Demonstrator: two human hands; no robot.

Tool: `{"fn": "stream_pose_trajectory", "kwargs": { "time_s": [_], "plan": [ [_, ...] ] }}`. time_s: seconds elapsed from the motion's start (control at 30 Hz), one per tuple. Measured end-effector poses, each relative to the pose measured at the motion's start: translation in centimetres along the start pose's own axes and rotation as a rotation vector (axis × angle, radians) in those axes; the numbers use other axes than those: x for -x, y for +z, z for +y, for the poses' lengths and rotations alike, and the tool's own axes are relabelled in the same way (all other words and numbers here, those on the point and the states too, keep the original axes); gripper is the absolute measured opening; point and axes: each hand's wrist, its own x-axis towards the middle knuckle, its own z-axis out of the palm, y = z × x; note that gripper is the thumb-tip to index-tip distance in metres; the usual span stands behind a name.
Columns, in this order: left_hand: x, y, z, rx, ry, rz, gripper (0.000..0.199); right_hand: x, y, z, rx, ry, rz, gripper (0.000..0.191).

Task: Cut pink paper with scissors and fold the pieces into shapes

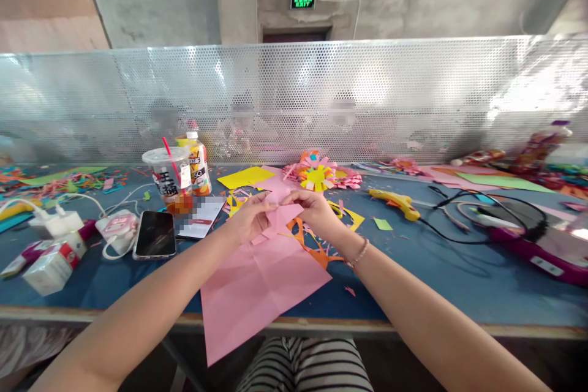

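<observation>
My left hand and my right hand meet above the middle of the table. Between them they pinch a small piece of pink paper, the fingers of both closed on its upper edge. Beneath my hands lies a larger pink sheet with fold creases, its near corner hanging over the table's front edge. Just beyond my hands are a yellow paper flower and pink fringed paper. Orange paper cutouts lie partly behind the pink paper.
At left stand a plastic cup with a red straw and a drink bottle, near a phone and chargers. A yellow glue gun lies at right, its black cord running toward a purple power strip. A perforated metal screen bounds the table's back.
</observation>
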Motion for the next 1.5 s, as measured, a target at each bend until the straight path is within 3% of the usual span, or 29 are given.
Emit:
{"fn": "stream_pose_trajectory", "kwargs": {
  "time_s": [0.63,1.03,1.2,1.5],
  "plan": [
    [0.4,0.6,0.1,-0.102,0.007,0.006,0.017,0.4,0.3,-0.8,0.042,-0.079,0.026,0.019],
    [0.1,0.2,0.1,-0.024,-0.033,0.030,0.012,0.3,0.1,-0.5,0.014,-0.023,0.013,0.016],
    [0.1,0.1,0.0,-0.020,-0.023,0.092,0.014,0.2,0.0,0.1,-0.071,-0.003,-0.024,0.016],
    [0.1,-0.1,0.2,-0.065,-0.029,-0.048,0.015,0.3,0.7,-0.5,-0.393,0.156,-0.035,0.012]
  ]
}}
